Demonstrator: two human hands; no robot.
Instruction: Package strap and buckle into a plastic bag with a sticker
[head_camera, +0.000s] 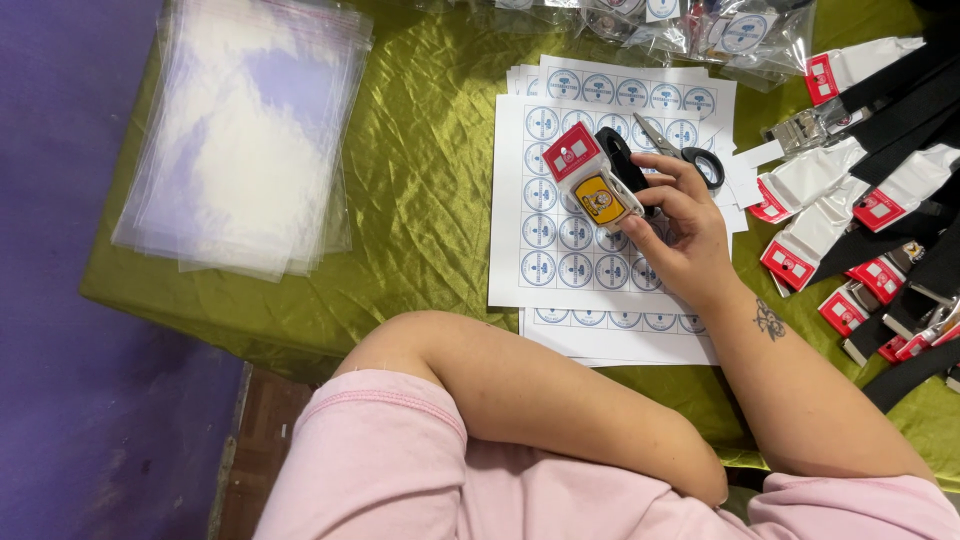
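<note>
My right hand (685, 225) holds a rolled black belt (618, 160) by its white buckle (592, 180), which carries a red label and a yellow sticker. It hovers over a white sheet of round blue stickers (545, 250) that lies on top of several more such sheets. My left forearm (560, 400) crosses low in front of me, and its hand is hidden under my right arm. Scissors with black handles (690, 155) lie on the sheets just beyond my right hand.
A shiny green cloth (420, 200) covers the table. A stack of clear plastic bags (240, 140) lies at the left. Several black belts with white buckles and red labels (880, 200) are piled at the right. Bagged items (720, 30) sit along the far edge.
</note>
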